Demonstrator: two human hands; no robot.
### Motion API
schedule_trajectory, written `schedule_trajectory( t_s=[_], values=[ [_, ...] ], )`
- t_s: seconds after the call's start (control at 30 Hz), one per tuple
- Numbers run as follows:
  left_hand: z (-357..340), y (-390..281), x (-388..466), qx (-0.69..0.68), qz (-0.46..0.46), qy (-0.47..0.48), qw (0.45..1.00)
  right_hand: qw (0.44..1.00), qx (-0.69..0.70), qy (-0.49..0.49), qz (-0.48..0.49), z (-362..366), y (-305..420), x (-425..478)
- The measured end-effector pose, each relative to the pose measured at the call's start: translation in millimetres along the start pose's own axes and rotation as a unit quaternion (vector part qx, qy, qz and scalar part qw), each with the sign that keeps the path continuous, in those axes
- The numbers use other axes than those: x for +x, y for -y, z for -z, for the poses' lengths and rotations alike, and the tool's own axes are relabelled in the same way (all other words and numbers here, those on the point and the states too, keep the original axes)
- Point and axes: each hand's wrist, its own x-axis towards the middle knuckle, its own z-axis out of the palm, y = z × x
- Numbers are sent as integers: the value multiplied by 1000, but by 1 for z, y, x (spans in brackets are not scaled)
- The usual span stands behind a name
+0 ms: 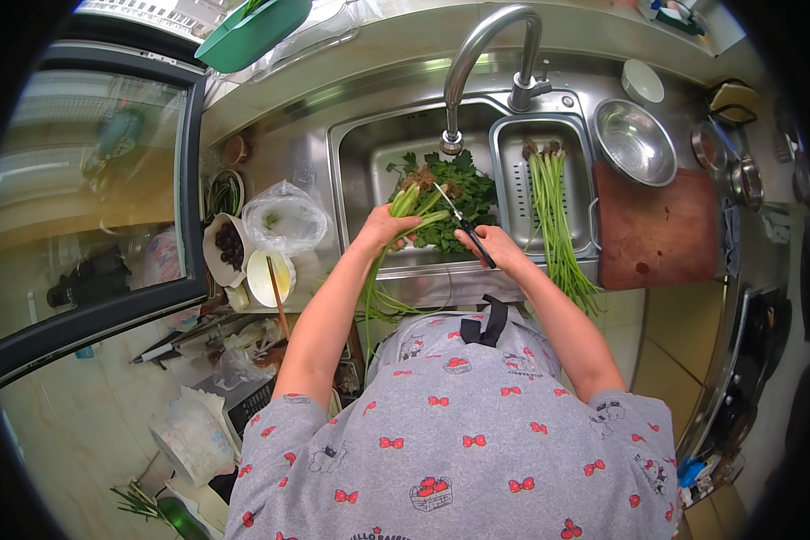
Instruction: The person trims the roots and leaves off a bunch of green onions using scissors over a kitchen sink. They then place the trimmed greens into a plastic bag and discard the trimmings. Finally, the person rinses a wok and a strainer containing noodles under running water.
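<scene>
Over the large steel sink basin (364,152), my left hand (380,228) grips a bunch of pale green vegetable stems (406,200). Its brown roots point away from me, and thin green ends trail over the sink's front edge. My right hand (499,248) holds a small knife (472,237) by its black handle, the blade tip close to the roots. Beneath both hands, leafy greens (469,179) resembling celery or parsley lie in the basin. To the right, long green stalks (550,202) with roots lie in a perforated drain basket (521,196), hanging over its front edge.
A curved faucet (455,74) arches above the sink. Right of it are a metal bowl (634,142) and a brown cutting board (655,229). Left stand a plastic bag (287,219), a bowl of dark round fruit (219,270), and a white bowl (263,287) with chopsticks. An open window frame (192,182) juts inward.
</scene>
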Motion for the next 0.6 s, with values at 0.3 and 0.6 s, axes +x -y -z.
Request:
schedule_trajectory(
  t_s=[0.3, 0.6],
  values=[
    [2, -4, 0, -17, -4, 2, 1000, 997, -69, -24, 1, 8, 16, -37],
    [-16, -1, 2, 55, -32, -37, 997, 998, -57, -10, 21, -5, 25, -27]
  ],
)
